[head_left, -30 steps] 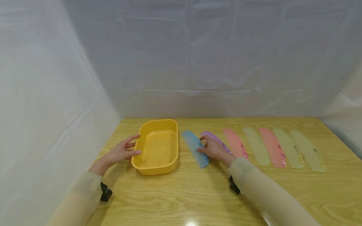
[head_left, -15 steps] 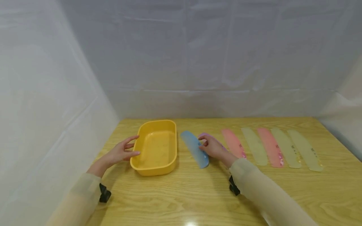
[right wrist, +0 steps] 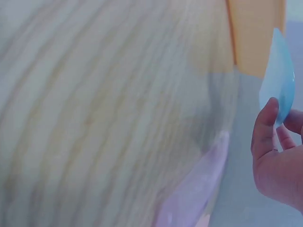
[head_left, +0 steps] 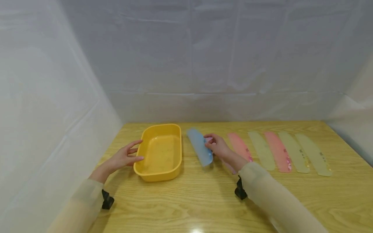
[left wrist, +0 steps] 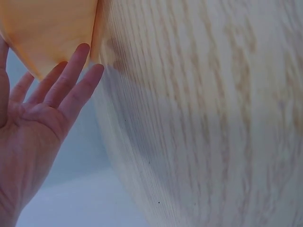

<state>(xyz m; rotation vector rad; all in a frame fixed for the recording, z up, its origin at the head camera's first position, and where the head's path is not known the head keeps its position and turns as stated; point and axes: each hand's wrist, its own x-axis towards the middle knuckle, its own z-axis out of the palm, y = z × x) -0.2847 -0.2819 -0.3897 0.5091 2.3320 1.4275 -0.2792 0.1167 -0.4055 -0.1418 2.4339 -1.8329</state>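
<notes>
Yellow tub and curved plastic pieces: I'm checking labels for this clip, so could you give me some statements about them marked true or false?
1. The right hand pinches the blue piece. True.
2. The left hand holds the purple piece. False: it is at the side of the yellow tub.
3. Two pink pieces lie on the table. True.
4. The pale green pieces lie left of the yellow tub in the head view. False: they lie to its right.
5. There are three pale green pieces. True.

yellow tub (head_left: 158,177): 1 | curved sheets (head_left: 199,149): 7 | table (head_left: 163,204): 1
</notes>
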